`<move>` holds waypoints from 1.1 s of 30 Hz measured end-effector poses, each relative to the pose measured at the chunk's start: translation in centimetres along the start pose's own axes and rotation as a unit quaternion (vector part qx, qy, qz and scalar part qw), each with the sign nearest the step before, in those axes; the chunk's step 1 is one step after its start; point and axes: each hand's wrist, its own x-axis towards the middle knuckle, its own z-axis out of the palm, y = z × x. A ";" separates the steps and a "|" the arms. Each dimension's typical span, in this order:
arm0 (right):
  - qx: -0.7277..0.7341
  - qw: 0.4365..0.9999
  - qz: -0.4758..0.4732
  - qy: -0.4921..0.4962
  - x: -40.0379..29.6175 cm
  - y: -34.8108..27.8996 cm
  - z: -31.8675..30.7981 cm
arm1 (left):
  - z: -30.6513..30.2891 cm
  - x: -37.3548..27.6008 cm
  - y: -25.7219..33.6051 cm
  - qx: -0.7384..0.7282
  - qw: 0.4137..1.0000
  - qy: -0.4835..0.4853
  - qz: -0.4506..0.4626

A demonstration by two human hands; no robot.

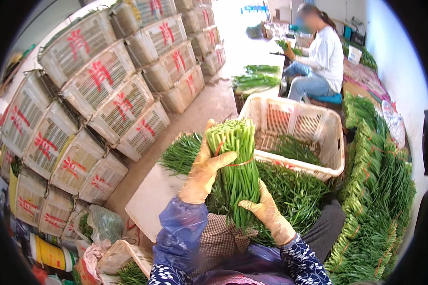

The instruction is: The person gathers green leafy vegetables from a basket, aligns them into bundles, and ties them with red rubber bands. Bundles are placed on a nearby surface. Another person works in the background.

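A thick bundle of green garlic chives (238, 178) stands nearly upright between my two hands, its trimmed stem ends at the top. A red rubber band (240, 163) circles the stems in the upper part. My left hand (203, 171), in a cream rubber glove, grips the bundle's left side, with the thumb across the front near the band. Lower down, my right hand (267, 210), gloved alike, holds the leafy part from the right. Under and behind the bundle lie loose chives (296, 196). Another heap of chives (181, 153) rests at the left on a white board (153, 199).
A white plastic crate (337, 142) with some loose chives stands just ahead. Banded chive bundles (363, 199) are stacked along the right wall. Stacked crates (123, 103) with red writing line the left. Beyond, a seated person (321, 64) handles greens beside a chive-topped table (258, 76).
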 end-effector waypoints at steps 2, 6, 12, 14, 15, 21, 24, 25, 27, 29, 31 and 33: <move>0.119 0.993 0.017 -0.021 -0.9 -3.0 1.5 | -0.6 -1.0 2.4 -0.035 0.995 -0.078 0.054; 0.170 0.980 0.040 -0.099 -3.6 -7.2 4.1 | -5.3 -4.3 3.5 0.071 0.992 -0.090 -0.048; -0.259 0.929 -0.066 -0.257 -5.3 -10.9 1.8 | -2.0 -10.7 5.0 -0.040 0.982 0.025 -0.183; -0.123 0.987 -0.025 -0.100 -6.0 -11.5 1.0 | -3.1 -12.9 4.6 -0.055 0.969 0.031 -0.240; -0.096 0.994 -0.036 -0.035 -5.8 -11.0 0.9 | -3.7 -13.8 4.3 -0.065 0.960 0.033 -0.269; -0.278 0.907 -0.316 -0.032 -4.0 -8.5 5.8 | -6.0 -18.9 1.0 -0.137 0.935 0.040 -0.323; -0.266 0.904 -0.331 0.044 -2.3 -7.3 4.2 | -5.4 -19.4 0.5 -0.229 0.888 0.034 -0.397; -0.306 0.896 -0.311 0.084 -2.0 -6.6 3.6 | -5.5 -19.9 0.1 -0.211 0.888 0.041 -0.407; -0.292 0.912 -0.235 0.165 -0.9 -6.0 2.8 | -5.5 -20.1 -0.3 -0.150 0.910 0.035 -0.386; -0.254 0.929 -0.174 0.205 -0.2 -3.5 -0.6 | -4.3 -19.8 -0.1 -0.167 0.907 0.047 -0.383; -0.035 0.982 -0.112 0.145 -1.5 -4.0 -0.2 | -4.3 -19.7 -0.1 -0.161 0.911 0.053 -0.376; -0.008 0.999 -0.039 0.020 -3.5 -6.0 1.8 | -4.9 -19.5 -0.7 -0.140 0.917 0.040 -0.372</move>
